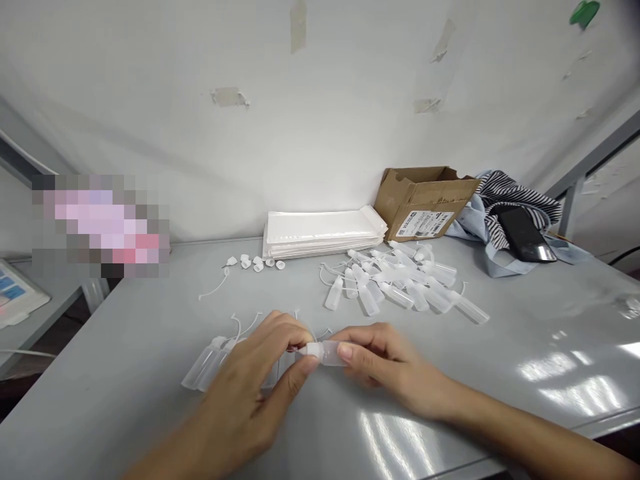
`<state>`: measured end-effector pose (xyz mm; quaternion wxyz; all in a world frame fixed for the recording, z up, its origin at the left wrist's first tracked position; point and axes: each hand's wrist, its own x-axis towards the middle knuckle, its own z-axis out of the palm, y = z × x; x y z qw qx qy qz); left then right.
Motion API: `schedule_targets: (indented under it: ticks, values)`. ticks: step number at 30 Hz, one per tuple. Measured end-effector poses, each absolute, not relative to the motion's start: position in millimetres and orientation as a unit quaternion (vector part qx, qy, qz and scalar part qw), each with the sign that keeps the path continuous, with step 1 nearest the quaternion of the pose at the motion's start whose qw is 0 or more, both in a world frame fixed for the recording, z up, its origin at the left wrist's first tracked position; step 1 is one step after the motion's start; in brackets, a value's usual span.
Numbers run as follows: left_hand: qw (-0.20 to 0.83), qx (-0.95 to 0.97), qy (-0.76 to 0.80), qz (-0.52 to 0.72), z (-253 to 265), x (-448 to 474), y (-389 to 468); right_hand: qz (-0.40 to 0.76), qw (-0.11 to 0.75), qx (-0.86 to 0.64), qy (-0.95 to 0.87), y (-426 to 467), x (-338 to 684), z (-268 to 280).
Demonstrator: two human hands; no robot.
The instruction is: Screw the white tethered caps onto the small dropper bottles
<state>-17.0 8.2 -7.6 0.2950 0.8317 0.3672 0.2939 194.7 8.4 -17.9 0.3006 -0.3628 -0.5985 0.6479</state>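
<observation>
Bottle (335, 354) in two hands, lying roughly level at the center of the dial, its white end toward 9 o'clock and its clear body toward 3. A pale wall (175, 147), marked with scraps of tape (229, 97), rises at 12 o'clock. Below it spreads a gray table (130, 413), light glinting off its surface toward 4 and 5 o'clock. An open brown box (435, 207) with a white label stands at 1 o'clock, and a striped and light blue cloth (510, 190) lies bunched at 2. White packets (325, 230) sit stacked at 12 o'clock, just beside the box. The left hand (250, 383) pinches the bottle's white end between thumb and fingers; the right hand (387, 360) grips the body, thumb on the near side. Between 1 and 2 o'clock, a loose pile (395, 297) of similar bottles lies in front of the box and packets, some trailing thin straps. More bottles, the side group (203, 363), lie at 9 o'clock, partly hidden by the left hand. A black device (523, 233) rests on the cloth at 2. Smallest of all, white caps (258, 265) lie scattered at 11 o'clock, near the packets.
</observation>
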Motion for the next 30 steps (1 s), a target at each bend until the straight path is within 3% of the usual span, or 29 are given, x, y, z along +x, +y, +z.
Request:
schedule_targets:
  ticks: [4,7,14,22,30]
  values:
    - [0.208,0.866,0.295,0.345,-12.4,-17.1,11.0,0.797,0.292,-0.283,-0.447,13.5,196.0,-25.6]
    - [0.175,0.876,0.263,0.364,-12.1,-16.7,11.3,0.824,0.291,-0.256,-0.413,14.3,195.3,-28.1]
    - [0.224,0.854,0.341,0.323,-7.2,-16.0,6.9,0.771,0.298,-0.28,-0.488,10.3,191.4,-24.8]
    - [0.173,0.842,0.384,0.336,-13.6,-13.0,8.0,0.71,0.296,-0.34,-0.541,9.8,190.8,-24.1]
    - [0.219,0.84,0.408,0.283,-14.3,-14.6,8.0,0.667,0.277,-0.375,-0.581,7.8,192.1,-21.6]
